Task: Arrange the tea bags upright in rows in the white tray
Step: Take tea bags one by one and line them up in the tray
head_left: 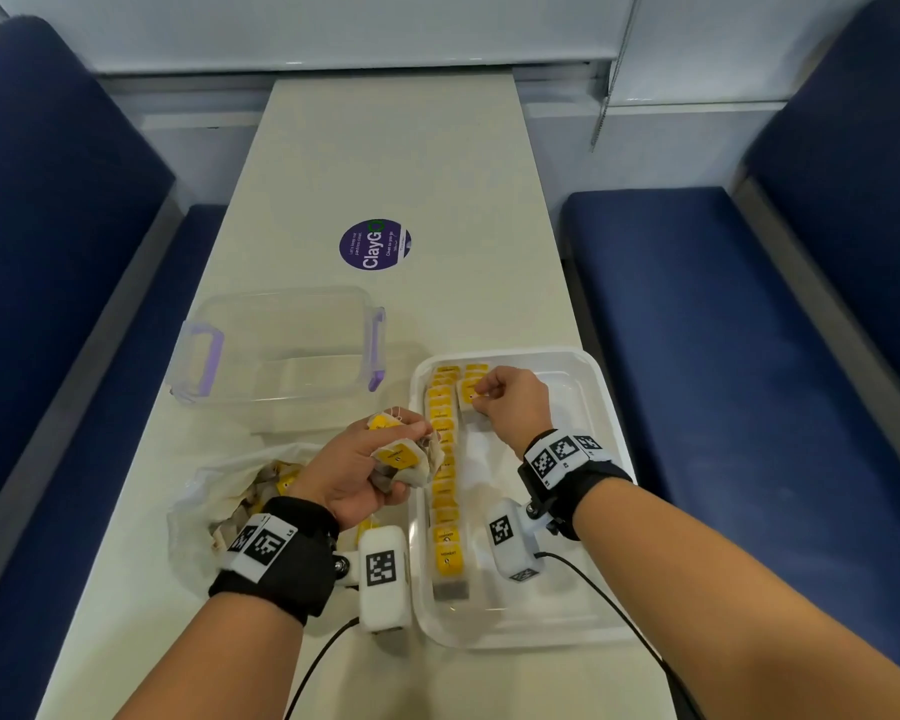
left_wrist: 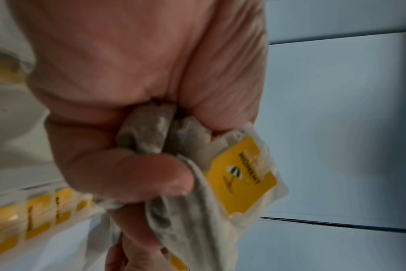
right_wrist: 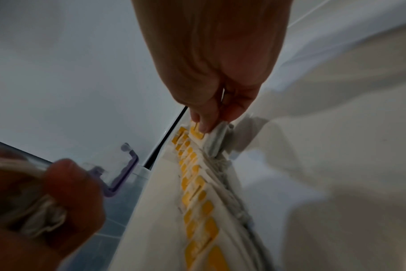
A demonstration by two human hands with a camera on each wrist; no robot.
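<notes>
Your right hand is inside the shallow white plastic tray at its far end, thumb and fingertips pinched on one yellow-tagged paper tea bag. That bag stands at the near end of a short second row, just beside the first; I can make out about three bags there, though your hand hides part of it.

The first row runs the length of the tray's left side, upright and packed tight. It holds roughly twenty bags; the far ones blur together, so I cannot give you an exact count. The right wrist view shows the same row stretching back from your fingertips.

Your left hand hovers just left of the tray, above the table edge of it, fingers curled round a small bunch of tea bags. Two yellow tags show from above; the left wrist view shows one tag clearly on the bunch and crumpled paper behind it, so two or three bags is as close as I can tell.

One crumpled clear plastic bag lies under your left wrist with more tea bags inside, uncountable. One clear plastic container with purple latches sits on the pale table, beyond it. One round purple sticker is farther up. Two blue cushioned benches flank the table.
</notes>
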